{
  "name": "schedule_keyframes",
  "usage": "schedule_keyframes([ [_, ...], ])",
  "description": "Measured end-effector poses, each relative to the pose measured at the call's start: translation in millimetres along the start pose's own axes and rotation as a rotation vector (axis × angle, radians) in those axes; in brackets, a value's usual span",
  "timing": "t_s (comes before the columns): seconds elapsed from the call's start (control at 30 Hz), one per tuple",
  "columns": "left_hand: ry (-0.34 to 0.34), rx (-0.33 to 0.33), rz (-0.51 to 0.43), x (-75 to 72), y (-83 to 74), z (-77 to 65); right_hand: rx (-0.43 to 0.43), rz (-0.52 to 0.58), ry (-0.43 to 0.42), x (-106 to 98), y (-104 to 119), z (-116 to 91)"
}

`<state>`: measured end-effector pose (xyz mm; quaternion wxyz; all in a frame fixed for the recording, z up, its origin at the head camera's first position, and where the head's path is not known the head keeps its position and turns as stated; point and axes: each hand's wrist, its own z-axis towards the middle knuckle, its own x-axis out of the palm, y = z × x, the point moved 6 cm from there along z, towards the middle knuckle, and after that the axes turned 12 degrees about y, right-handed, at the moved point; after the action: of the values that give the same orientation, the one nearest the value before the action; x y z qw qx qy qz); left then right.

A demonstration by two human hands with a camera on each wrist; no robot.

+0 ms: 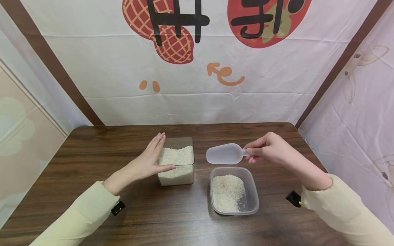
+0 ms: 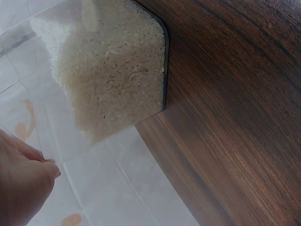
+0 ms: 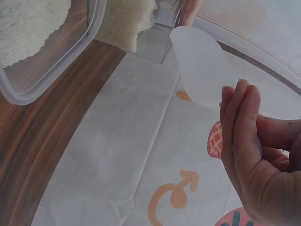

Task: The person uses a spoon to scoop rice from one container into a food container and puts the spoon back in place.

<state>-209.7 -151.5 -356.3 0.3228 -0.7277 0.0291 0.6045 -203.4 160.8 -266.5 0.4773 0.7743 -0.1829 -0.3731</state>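
Observation:
A clear square canister (image 1: 176, 174) of rice stands left of the middle of the table. My left hand (image 1: 150, 159) is at its left side, fingers straight, the thumb across the near rim; the left wrist view shows the canister's rice (image 2: 113, 70) through the wall. My right hand (image 1: 266, 148) pinches the handle of a translucent plastic scoop (image 1: 225, 153), which hangs level above the table with its tip toward the canister. No rice shows in the scoop. Below it is a clear plastic tub (image 1: 253, 191) with a heap of rice (image 1: 227, 191) mostly on its left side.
Both things stand on a dark wooden table (image 1: 123, 205). Behind its far edge hangs a white printed cloth (image 1: 264, 95), with more cloth on the left and right sides. A black clip (image 1: 118, 207) hangs at the left cuff, another black piece (image 1: 293, 199) at the right cuff.

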Motion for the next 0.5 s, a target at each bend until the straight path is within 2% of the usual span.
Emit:
schedule_keyframes([
  [0.5,-0.008,0.005,0.009,-0.1,0.2,0.2,-0.037,-0.007,0.016,10,18,15],
])
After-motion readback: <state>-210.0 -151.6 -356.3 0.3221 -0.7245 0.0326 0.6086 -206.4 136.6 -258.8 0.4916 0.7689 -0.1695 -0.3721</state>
